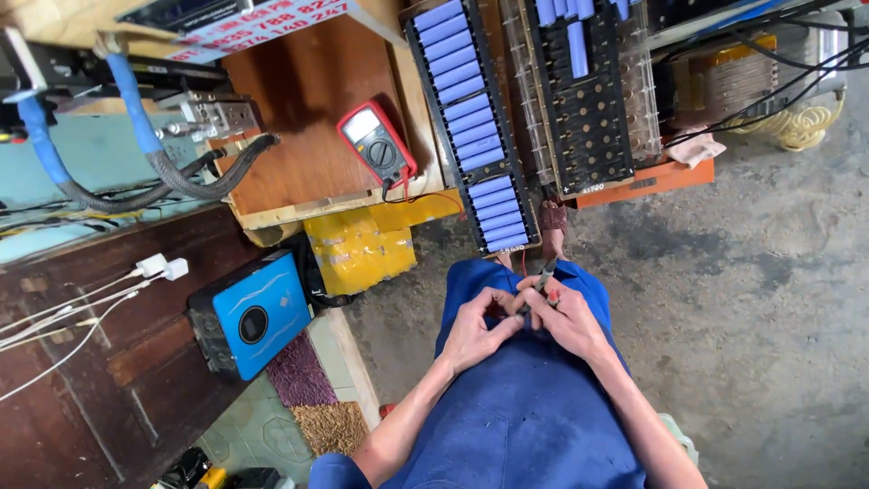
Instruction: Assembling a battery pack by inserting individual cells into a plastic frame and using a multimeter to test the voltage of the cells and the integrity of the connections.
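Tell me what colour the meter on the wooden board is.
Red casing with a dark face; the meter shows best in the head view.

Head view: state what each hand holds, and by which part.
The right hand grips a slim dark probe-like tool low on its shaft, tip pointing away. The left hand meets it at the fingertips; whether it holds anything cannot be told.

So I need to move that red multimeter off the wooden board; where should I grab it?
Take the red multimeter across its long rubber sides, near the dial, coming from above. It lies flat, face up, on the wooden board, sides clear. Mind the leads at its lower end.
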